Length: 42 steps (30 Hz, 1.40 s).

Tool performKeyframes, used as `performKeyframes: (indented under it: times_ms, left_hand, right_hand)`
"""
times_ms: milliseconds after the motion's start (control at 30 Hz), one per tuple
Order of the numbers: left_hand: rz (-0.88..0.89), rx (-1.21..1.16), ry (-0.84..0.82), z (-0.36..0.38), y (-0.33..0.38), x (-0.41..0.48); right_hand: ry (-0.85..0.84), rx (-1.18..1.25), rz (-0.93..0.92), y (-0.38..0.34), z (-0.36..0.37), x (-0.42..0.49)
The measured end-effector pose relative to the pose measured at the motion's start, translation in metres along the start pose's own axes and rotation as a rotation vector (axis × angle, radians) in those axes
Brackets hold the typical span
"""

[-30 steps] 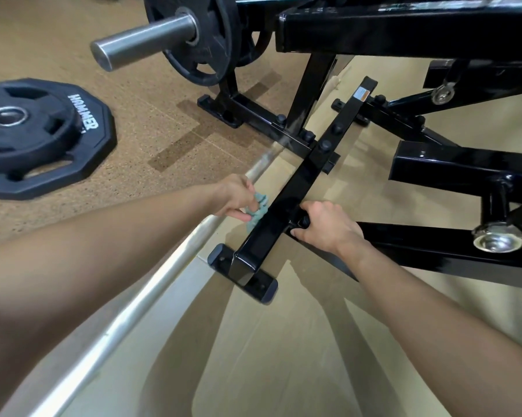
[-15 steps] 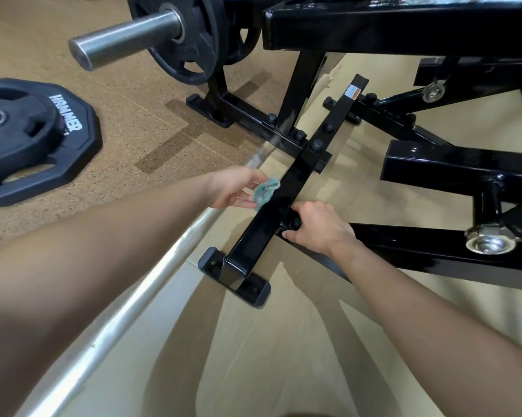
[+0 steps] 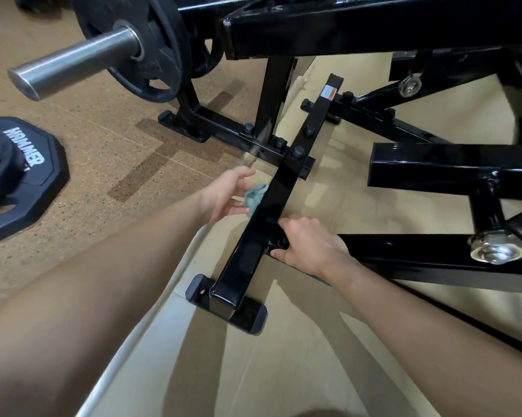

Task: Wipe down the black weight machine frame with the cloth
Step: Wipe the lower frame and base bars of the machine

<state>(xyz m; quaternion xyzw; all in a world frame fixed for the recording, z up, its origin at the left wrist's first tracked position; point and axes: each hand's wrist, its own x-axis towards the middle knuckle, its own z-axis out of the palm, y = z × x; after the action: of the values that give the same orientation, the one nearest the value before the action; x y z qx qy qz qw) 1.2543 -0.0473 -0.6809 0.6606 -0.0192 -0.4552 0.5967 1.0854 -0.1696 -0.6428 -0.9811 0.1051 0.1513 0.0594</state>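
Head view, speckled brown floor (image 3: pixel 103 152), beige mat (image 3: pixel 283 371), black frame (image 3: pixel 283 182)

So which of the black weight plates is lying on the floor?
The angular black plate lettered HAMMER, at far left; the round black plate stands upright on the silver steel bar.

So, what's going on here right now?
A person is wiping the black weight machine. The left hand holds a bunched teal cloth against the left side of the slanted floor bar, about midway along it. The right hand grips the same bar from the other side, where a cross tube joins it. A loose weight plate lies off to the left.
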Motion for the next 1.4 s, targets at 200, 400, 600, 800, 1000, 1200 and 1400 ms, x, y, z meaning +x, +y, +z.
performKeyframes:
  times_ms: [200, 400, 600, 800, 1000, 1200, 1400]
  left_hand:
    - [0.094, -0.117, -0.029, 0.018, 0.012, 0.014]
    - [0.055, 0.031, -0.078, 0.01, 0.001, -0.006]
    - [0.007, 0.184, -0.124, -0.013, -0.027, -0.046]
    - [-0.05, 0.263, -0.116, -0.022, -0.046, -0.087]
    - [-0.01, 0.241, 0.035, -0.017, -0.054, -0.108]
    - [0.046, 0.211, 0.026, -0.016, -0.053, -0.119]
    - [0.091, 0.138, 0.067, -0.005, -0.053, -0.111]
  right_hand:
    - [-0.012, 0.044, 0.012, 0.005, -0.002, 0.008]
    - [-0.022, 0.095, 0.039, 0.007, -0.003, 0.011]
    - [-0.022, 0.109, 0.072, 0.004, -0.004, 0.008]
    - [-0.005, 0.074, 0.074, -0.001, -0.005, 0.002]
    - [0.021, 0.098, 0.021, 0.004, -0.006, -0.004]
    - [-0.041, 0.294, -0.057, 0.007, -0.019, -0.011]
    - [-0.062, 0.117, -0.039, -0.001, -0.014, -0.002]
